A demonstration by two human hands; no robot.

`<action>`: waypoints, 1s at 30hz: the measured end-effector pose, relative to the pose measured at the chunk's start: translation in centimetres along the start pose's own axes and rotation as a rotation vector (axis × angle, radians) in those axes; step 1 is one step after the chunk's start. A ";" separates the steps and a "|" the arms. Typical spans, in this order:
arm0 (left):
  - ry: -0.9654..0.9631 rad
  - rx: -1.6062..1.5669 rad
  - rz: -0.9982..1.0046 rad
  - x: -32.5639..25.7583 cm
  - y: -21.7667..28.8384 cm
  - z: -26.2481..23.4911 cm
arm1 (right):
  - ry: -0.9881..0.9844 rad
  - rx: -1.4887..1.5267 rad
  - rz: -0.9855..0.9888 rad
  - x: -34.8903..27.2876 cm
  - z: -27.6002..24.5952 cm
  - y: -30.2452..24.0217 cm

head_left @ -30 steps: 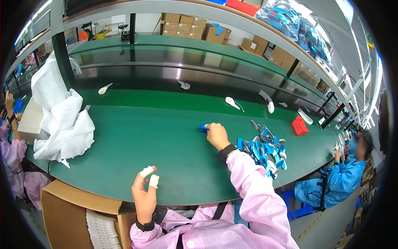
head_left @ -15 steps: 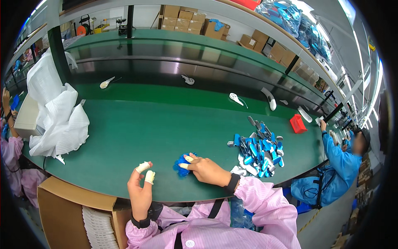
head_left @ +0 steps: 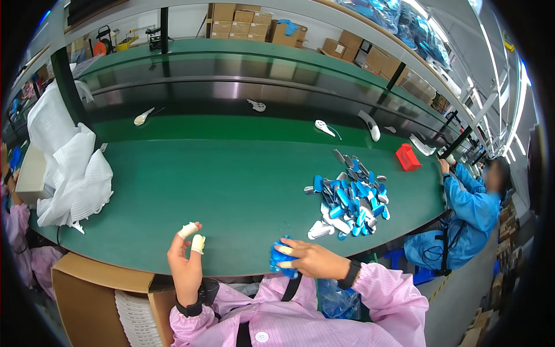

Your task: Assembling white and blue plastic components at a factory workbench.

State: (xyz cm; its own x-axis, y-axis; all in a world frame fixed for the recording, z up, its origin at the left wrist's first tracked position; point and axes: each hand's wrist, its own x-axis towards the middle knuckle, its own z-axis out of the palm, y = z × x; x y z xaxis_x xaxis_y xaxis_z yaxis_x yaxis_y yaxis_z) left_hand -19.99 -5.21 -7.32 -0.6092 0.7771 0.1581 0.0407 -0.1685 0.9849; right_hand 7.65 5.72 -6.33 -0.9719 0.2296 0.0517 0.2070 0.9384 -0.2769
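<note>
Flat, rounded blue and silver pieces [head_left: 343, 197]: heaped on the smooth green table [head_left: 173, 179]; from our head view, lots look left, but we cannot tell how many are done.
Crumpled, shiny blue clump [head_left: 276, 258]: maybe thin plastic, by the table's near edge, apart from the pieces.
Our right hand [head_left: 317, 261]: fingers curled around that clump.
Our left hand [head_left: 186, 265]: half open, holding nothing we can see.
</note>
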 end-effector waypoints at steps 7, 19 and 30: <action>-0.020 0.007 0.024 -0.2 0.1 0.8 | -0.017 -0.156 0.219 -16.1 0.3 -0.6; -0.097 -0.037 -0.001 -0.6 0.2 1.9 | 0.308 0.151 0.938 -14.8 3.4 -4.4; -0.195 0.000 -0.041 -1.1 0.4 2.4 | 0.373 0.234 0.596 -7.8 10.1 -5.7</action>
State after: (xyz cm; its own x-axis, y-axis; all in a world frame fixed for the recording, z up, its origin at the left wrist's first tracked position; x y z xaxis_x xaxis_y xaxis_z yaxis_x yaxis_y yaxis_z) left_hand -17.40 -4.70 -6.91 -0.4457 0.8858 0.1290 0.0192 -0.1346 0.9907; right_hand 12.96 -4.05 -14.84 -0.5911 0.7943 0.1400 0.6173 0.5573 -0.5553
